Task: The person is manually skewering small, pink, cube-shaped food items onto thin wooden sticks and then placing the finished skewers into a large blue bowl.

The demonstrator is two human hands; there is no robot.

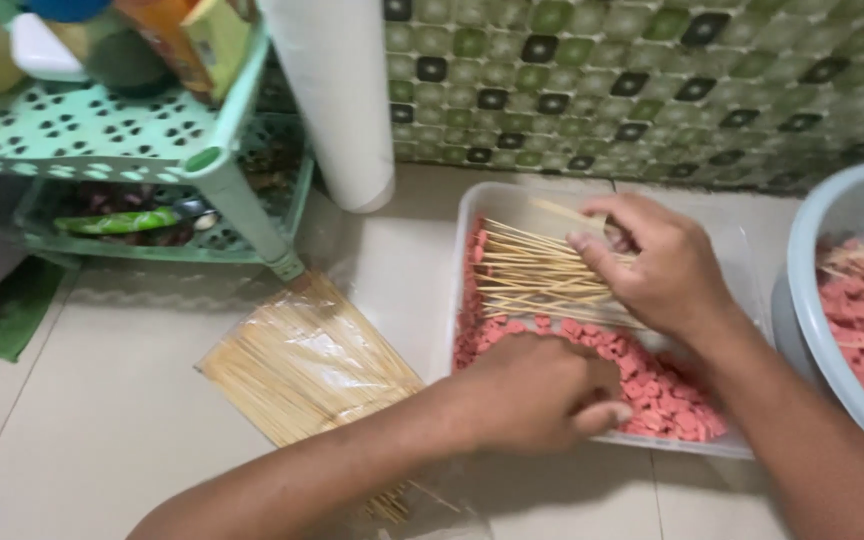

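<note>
Head view: right hand [667,265] closed on bamboo skewers [537,275], light, stiff, best pinched mid-shaft, over the clear tray [472,215]; left hand [542,390] curls, its hold unclear, among soft pink sausage pieces [667,400].

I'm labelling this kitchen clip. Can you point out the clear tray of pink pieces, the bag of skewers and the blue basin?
Clear plastic tray [472,205], head view, bare left wall.
Clear bag of wooden skewers [302,365], head view, middle of bundle.
Light blue plastic basin [832,215], head view, left rim.
</note>
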